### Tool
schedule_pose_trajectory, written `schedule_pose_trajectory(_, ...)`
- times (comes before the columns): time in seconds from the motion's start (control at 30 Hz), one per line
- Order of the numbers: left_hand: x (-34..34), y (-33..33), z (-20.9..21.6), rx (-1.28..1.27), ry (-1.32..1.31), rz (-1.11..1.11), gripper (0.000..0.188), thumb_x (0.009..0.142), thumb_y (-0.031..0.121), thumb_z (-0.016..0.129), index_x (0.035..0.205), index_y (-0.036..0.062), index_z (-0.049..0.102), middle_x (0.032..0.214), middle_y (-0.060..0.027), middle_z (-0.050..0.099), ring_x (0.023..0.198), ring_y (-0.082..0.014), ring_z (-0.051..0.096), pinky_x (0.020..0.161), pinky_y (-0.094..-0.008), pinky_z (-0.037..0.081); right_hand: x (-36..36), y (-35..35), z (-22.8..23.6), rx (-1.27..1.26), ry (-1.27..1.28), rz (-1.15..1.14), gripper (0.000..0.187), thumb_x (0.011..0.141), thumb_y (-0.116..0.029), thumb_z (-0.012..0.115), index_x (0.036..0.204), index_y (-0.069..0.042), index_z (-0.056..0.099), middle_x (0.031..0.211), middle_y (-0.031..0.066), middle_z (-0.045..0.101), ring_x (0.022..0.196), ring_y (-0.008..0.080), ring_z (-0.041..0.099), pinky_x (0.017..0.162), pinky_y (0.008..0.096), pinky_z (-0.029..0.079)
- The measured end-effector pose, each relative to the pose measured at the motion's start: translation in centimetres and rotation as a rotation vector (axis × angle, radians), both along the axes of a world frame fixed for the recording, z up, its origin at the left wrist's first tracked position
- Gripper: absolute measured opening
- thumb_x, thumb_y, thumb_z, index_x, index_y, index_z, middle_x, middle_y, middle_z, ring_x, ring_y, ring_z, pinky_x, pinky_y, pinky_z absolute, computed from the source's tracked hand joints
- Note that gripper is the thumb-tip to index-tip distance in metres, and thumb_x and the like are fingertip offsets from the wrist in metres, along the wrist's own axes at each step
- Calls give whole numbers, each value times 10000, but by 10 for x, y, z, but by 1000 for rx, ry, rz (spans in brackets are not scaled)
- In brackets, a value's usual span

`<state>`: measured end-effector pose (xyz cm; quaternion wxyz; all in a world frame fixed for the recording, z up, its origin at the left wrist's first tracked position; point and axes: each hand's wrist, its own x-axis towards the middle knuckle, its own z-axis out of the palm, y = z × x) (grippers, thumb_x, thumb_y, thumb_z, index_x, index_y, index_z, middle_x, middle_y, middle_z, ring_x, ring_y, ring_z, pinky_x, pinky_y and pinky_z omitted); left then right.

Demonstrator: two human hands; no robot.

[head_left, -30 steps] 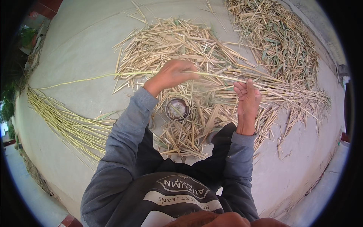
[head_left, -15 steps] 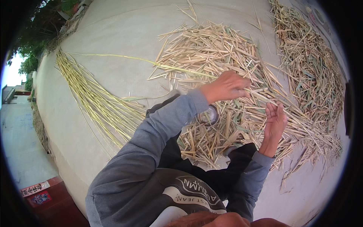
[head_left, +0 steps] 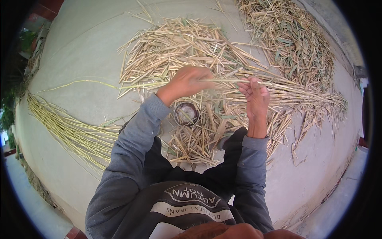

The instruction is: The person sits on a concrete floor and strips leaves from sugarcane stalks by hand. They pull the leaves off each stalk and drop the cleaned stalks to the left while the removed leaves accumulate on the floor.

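Observation:
A long thin plant stalk (head_left: 144, 85), yellow-green at its far left end, runs across in front of me. My left hand (head_left: 190, 82) is closed around it, the fingertips smeared by motion. To the right, my right hand (head_left: 256, 98) pinches the same stalk between thumb and fingers, palm turned up. Between both hands the stalk lies nearly straight. Under and beyond my hands spreads a heap of short, dry husk pieces (head_left: 175, 47). A bundle of long straw-coloured stalks (head_left: 314, 93) lies to the right of my right hand.
On the left lies a bundle of peeled-looking yellow-green stalks (head_left: 65, 125). A round dark-rimmed container (head_left: 186, 113) stands below my left hand, among husks between my knees. Another large husk pile (head_left: 294, 44) lies at the far right on the concrete floor (head_left: 91, 47).
The view has turned, shifting the scene left. My hands are farther apart, with the stalk stretched between them. My right hand's fingers, looser before, now pinch the stalk.

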<state>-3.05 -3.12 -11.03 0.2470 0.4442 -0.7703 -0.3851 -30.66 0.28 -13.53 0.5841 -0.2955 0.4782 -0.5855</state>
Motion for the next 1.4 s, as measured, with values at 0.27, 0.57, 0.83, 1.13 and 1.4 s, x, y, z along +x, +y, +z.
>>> schedule_pose_trajectory(0.27, -26, 5, -9, 363, 423, 88, 122, 923, 94, 759, 968, -12, 720, 859, -47, 749, 761, -90, 683, 701, -246, 542, 11, 6, 24, -105, 33, 99, 291, 1036, -233, 642, 1150, 34, 630, 1091, 218, 725, 941, 265, 747, 847, 337, 612)
schedule_pose_trajectory(0.57, -15, 6, -11, 829, 521, 87, 130, 886, 100, 797, 950, 15, 721, 899, -81, 758, 831, -132, 716, 779, -262, 566, 3, 12, 47, -203, 294, 351, 192, 1037, -201, 625, 1073, -13, 646, 1180, 195, 725, 1111, 223, 684, 985, 366, 536)
schedule_pose_trajectory(0.83, 8, -9, -18, 733, 755, 250, 156, 936, 133, 765, 1002, 16, 684, 871, -57, 731, 756, -117, 655, 691, -245, 534, -3, 27, 48, -258, 259, 406, 187, 1036, -181, 622, 1076, 1, 640, 1217, 225, 706, 1112, 247, 691, 928, 374, 575)
schedule_pose_trajectory(1.13, 45, -25, 5, -416, -203, 548, 292, 899, 337, 767, 984, 63, 711, 838, -84, 728, 698, -217, 638, 679, -374, 487, -9, 19, 32, -179, 100, 223, 239, 1041, -201, 622, 1115, 26, 624, 1150, 243, 703, 946, 280, 744, 835, 382, 624)
schedule_pose_trajectory(1.4, -16, 7, 7, -361, 78, 18, 226, 873, 232, 763, 972, 31, 740, 802, -95, 705, 725, -252, 662, 688, -378, 493, 26, 8, 18, -109, -123, 157, 285, 1020, -231, 664, 1151, 20, 625, 1138, 230, 714, 954, 277, 746, 806, 356, 626)
